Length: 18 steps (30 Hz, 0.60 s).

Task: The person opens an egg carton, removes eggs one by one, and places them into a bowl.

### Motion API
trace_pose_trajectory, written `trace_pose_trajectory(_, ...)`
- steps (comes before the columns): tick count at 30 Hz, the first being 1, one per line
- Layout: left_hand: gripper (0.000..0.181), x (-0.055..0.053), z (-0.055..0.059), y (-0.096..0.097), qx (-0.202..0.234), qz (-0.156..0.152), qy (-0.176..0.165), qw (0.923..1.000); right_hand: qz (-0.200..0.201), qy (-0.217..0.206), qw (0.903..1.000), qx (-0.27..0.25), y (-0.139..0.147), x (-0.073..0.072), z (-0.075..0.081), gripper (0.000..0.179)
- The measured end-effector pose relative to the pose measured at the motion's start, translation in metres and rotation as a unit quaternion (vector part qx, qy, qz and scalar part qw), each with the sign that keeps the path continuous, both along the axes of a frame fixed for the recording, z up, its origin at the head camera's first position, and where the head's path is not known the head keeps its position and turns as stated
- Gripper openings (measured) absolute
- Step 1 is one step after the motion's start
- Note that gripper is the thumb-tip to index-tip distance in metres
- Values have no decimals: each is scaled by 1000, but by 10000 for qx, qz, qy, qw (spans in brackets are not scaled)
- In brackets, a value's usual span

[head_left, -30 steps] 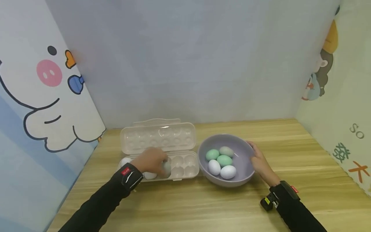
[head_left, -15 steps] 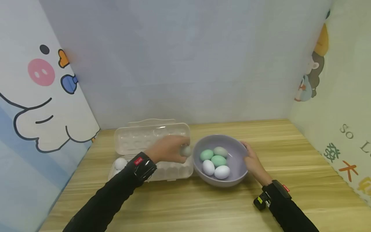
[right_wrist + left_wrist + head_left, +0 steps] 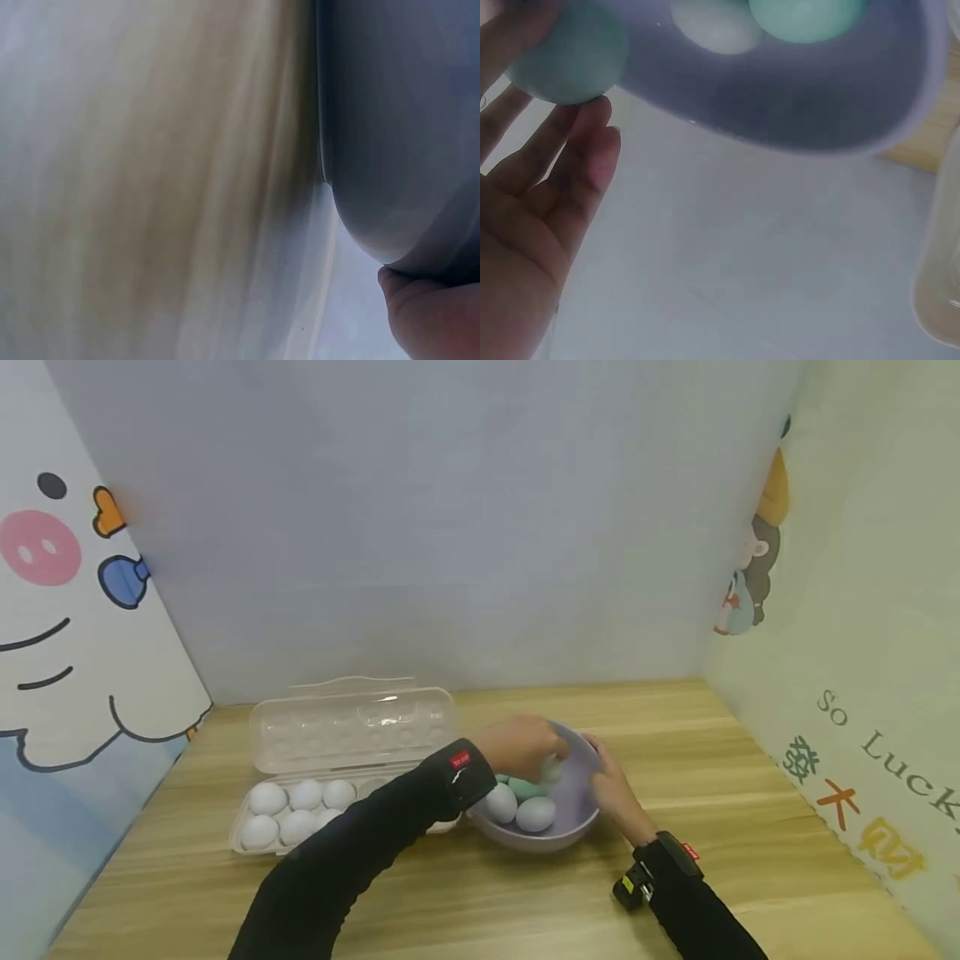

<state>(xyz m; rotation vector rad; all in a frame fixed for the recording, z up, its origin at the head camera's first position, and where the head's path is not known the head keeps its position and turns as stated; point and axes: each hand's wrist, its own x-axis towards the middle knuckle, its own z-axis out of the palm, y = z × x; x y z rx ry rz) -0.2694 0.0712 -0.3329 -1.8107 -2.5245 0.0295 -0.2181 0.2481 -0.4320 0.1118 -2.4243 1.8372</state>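
My left hand (image 3: 521, 747) reaches over the purple bowl (image 3: 573, 793) and pinches a pale grey-green egg (image 3: 570, 56) between thumb and fingers. The same egg looks blurred inside the bowl's outline in the head view. White eggs (image 3: 536, 815) and a green egg (image 3: 527, 789) lie in the bowl, others hidden behind the left hand. At the bowl's right side, my right hand (image 3: 617, 789) grips the rim; in the right wrist view its thumb (image 3: 431, 311) presses against the bowl wall (image 3: 405, 135).
Left of the bowl stands a clear plastic egg carton, its lid (image 3: 352, 731) folded back. Several white eggs (image 3: 267, 798) sit in its left cups, while the left sleeve (image 3: 390, 827) covers part of the right side. A grey backdrop (image 3: 420, 527) rises behind the wooden table (image 3: 480, 902).
My left hand has lifted the grey-green egg out of the carton and carried it right, over the bowl. My right hand keeps its grip on the rim. The head view has turned right.
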Motion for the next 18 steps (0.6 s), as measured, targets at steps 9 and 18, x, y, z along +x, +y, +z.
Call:
trace_pose_trajectory(9,18,-7,-23,12,-404,-340,477,9975,-16,348,9994,93,-19,-4,-1,60)
trace_pose_trajectory(18,39,-8,-33,16,-813,7,231,9964,86,420,9991,60,-23,-2,3,57)
